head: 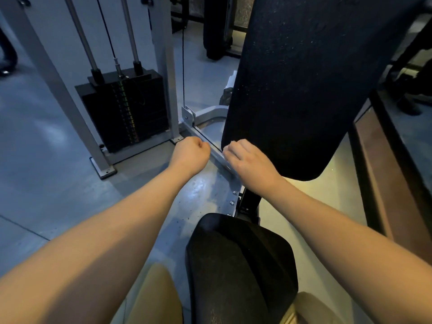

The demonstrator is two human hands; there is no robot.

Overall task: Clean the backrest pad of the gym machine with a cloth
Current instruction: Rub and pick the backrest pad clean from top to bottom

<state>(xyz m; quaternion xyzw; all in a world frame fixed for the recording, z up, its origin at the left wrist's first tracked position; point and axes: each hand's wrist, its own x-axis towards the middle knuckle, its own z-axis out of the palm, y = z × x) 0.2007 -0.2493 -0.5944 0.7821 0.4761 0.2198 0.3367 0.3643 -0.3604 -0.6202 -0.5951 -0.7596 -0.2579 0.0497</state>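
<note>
The black backrest pad (304, 90) stands upright at the right, with pale specks on its surface. Below it sits the black seat pad (240, 265). My right hand (252, 164) is at the backrest's lower left corner, its fingers bent over the pad's edge and blurred; I cannot tell whether they grip it. Just left of it, my left hand (190, 152) is a closed fist over the machine's grey base bar (203, 139), with nothing showing in it. No cloth is plainly visible in either hand.
A black weight stack (124, 108) in a white frame (51, 85) stands at the left, with a cable (183, 66) running down beside it. Something white (232, 78) shows behind the pad's left edge. A brown ledge (383, 178) runs along the right.
</note>
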